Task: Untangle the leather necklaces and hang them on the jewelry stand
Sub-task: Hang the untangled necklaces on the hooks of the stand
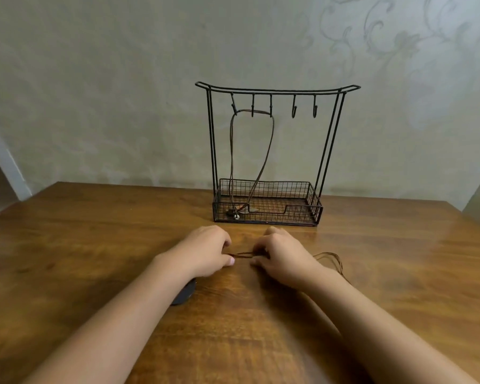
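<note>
A black wire jewelry stand (329,139) with several hooks and a mesh basket base stands at the back of the wooden table. One brown leather necklace (269,145) hangs across its left hooks, its pendant resting in the basket. In front of the stand, my left hand (205,252) and my right hand (281,256) each pinch a brown leather cord (243,254) stretched between them just above the table. More of this cord (330,257) loops out on the table to the right of my right wrist.
A dark flat object (185,293) lies partly hidden under my left forearm. The wooden table (94,231) runs back to a pale patterned wall. The stand's two right hooks (304,106) are bare.
</note>
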